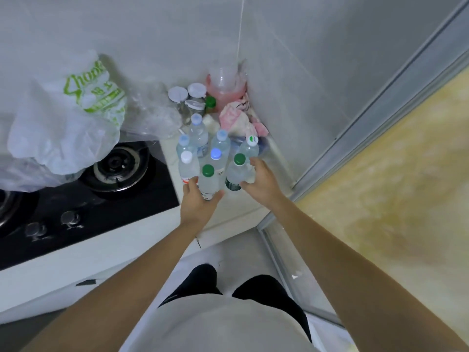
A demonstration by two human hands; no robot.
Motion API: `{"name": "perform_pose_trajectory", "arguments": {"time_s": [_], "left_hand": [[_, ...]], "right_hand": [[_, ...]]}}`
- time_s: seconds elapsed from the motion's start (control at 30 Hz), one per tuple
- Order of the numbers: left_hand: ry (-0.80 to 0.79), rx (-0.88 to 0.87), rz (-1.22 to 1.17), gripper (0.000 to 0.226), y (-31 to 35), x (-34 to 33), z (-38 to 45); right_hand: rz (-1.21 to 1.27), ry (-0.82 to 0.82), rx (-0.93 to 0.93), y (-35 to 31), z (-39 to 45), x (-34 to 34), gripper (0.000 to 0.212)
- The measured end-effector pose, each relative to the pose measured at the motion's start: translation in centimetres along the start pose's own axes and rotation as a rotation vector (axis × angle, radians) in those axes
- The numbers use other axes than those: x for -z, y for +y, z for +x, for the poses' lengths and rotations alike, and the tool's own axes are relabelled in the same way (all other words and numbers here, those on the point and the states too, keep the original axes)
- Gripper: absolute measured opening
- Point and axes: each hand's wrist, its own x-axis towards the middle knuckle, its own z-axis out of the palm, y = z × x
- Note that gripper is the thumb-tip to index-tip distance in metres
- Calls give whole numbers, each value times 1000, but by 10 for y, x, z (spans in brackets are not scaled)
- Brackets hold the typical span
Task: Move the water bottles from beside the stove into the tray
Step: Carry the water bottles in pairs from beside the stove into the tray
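Several clear water bottles stand packed together on the white counter right of the stove (121, 199). My left hand (199, 201) wraps around the base of a green-capped bottle (208, 180) at the front. My right hand (261, 184) closes on a second green-capped bottle (237, 171) beside it. Behind them stand a blue-capped bottle (216, 158), a white-capped bottle (187, 165) and several pale-capped ones (196, 130). No tray is in view.
A white plastic bag (66, 123) with green print lies over the left burner area. Glass jars (193, 100), a pink container (225, 85) and a pink cloth (236, 118) fill the tiled corner. A sliding door frame (355, 138) runs along the right.
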Motion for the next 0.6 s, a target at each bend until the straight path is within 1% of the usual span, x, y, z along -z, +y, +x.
{"name": "perform_pose_trajectory", "arguments": {"time_s": [0.17, 0.27, 0.43, 0.5, 0.6], "left_hand": [[77, 117, 104, 81, 14, -17, 12], [162, 194, 115, 78, 24, -28, 14], [274, 244, 190, 60, 37, -42, 14], [295, 254, 208, 53, 39, -45, 11], [311, 245, 205, 51, 37, -48, 6]], "right_hand": [[-13, -46, 131, 3, 28, -9, 57], [-15, -105, 159, 5, 37, -11, 61], [-108, -169, 249, 16, 52, -11, 73], [-140, -202, 294, 20, 57, -10, 71], [-180, -241, 374, 24, 62, -11, 68]]}}
